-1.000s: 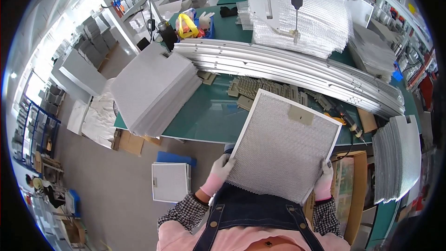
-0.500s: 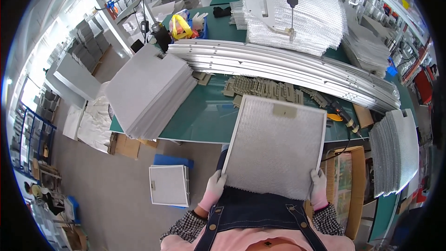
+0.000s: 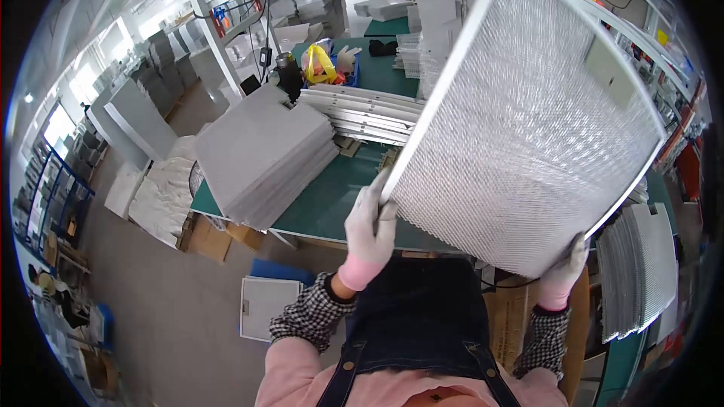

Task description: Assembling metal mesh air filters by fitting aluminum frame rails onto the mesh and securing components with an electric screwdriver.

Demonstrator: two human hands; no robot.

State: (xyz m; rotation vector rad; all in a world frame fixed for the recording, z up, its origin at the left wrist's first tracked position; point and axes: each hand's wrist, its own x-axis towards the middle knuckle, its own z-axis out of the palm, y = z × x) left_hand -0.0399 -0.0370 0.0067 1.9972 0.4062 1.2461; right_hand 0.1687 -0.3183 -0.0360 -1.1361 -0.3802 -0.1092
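A silvery mesh filter panel (image 3: 520, 120) is held up and tilted in front of me. Pale frame strips run along its sides and far edge, while the near edge shows bare, jagged mesh. My left hand (image 3: 369, 234), in a white glove with a pink cuff, grips the left frame strip near its lower end. At the lower right corner, my right hand (image 3: 564, 267), gloved alike, is closed on the other side strip. A small beige plate (image 3: 609, 71) sits in the mesh near the far end. The panel hides much of the bench behind it.
On the green bench (image 3: 320, 200) stand a stack of grey sheets (image 3: 260, 147) and long white metal profiles (image 3: 362, 111). A blue bin (image 3: 348, 75) holds a yellow bag. Mesh sheets (image 3: 639, 267) are stacked at right. Framed panels (image 3: 264, 307) lie low at left.
Both hands have raised the mesh filter panel and tilted it up and to the right, from near my waist to above the bench. The view has shifted slightly.
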